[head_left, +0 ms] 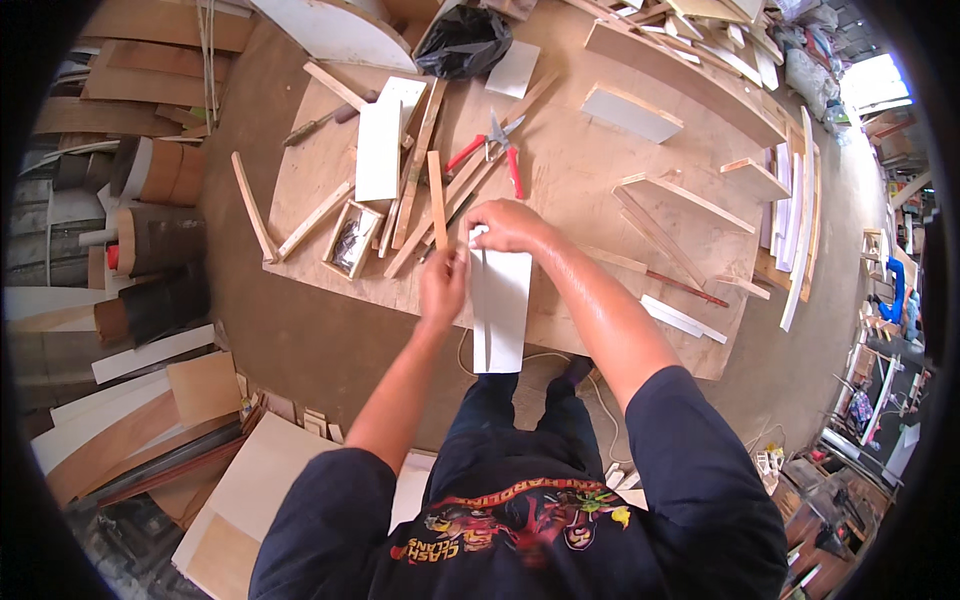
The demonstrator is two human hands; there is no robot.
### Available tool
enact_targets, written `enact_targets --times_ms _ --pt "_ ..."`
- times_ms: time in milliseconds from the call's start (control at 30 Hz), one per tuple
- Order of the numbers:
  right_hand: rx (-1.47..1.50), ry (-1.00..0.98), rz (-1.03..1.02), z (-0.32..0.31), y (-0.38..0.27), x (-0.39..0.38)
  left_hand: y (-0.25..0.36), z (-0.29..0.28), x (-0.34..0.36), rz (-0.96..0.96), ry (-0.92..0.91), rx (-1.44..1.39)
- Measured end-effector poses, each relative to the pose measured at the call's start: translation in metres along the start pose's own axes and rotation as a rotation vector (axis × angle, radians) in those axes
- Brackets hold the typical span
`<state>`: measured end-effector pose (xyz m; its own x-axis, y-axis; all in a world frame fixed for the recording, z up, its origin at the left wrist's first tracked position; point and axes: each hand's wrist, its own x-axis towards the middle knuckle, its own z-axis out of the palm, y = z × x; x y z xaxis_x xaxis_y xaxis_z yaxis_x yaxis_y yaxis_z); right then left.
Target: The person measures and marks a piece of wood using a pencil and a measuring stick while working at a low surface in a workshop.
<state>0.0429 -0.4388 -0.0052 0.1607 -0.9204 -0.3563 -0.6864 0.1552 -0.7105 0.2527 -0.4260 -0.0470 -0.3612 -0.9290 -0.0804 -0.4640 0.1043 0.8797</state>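
A white panel (508, 312) stretches toward me over the near table edge, its long side edge showing. At its far end my right hand (510, 226) is closed, with a small white piece (478, 232) between thumb and fingers; its kind is unclear. My left hand (442, 285) is closed beside the panel's left edge, around the near end of a narrow wooden strip (437, 200). Beyond the hands lie red-handled snips (513, 160), their jaws apart. Left of them are another white panel (378, 150) and a small wooden box (352, 238) of metal bits, probably nails.
The plywood table (570, 215) carries several loose strips, a black plastic bag (463, 42) and white-faced boards (632, 113). A dark-tipped rod (688, 289) lies at right. Scrap panels (170, 390) are stacked left on the floor. A cable (607, 410) runs by my feet.
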Motion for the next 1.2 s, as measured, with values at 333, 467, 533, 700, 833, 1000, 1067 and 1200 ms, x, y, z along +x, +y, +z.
enact_targets --times_ms 333,467,533,700,833,1000,1067,1200 --pt "-0.29 0.787 -0.131 0.04 -0.018 -0.005 -0.011 0.026 -0.015 -0.291 -0.092 -0.098" --pt "-0.097 0.853 0.068 0.113 -0.029 -0.076 -0.009 0.036 -0.003 -0.343 -0.053 0.027" --pt "-0.068 0.79 0.121 0.14 -0.023 -0.107 -0.002 0.039 0.002 -0.309 -0.061 0.059" --pt "-0.054 0.868 0.199 0.176 -0.005 -0.169 0.007 0.05 0.003 -0.398 -0.068 -0.016" --pt "-0.1 0.799 0.188 0.192 -0.014 -0.19 0.01 0.055 -0.006 -0.331 -0.008 0.092" --pt "-0.283 0.75 0.287 0.208 -0.029 -0.182 0.018 0.058 -0.014 -0.2 0.112 0.122" --pt "-0.329 0.761 0.336 0.213 -0.022 -0.179 0.018 0.065 -0.014 -0.073 0.068 0.302" --pt "-0.375 0.717 0.409 0.225 -0.026 -0.162 -0.003 0.053 -0.002 -0.069 0.05 0.33"
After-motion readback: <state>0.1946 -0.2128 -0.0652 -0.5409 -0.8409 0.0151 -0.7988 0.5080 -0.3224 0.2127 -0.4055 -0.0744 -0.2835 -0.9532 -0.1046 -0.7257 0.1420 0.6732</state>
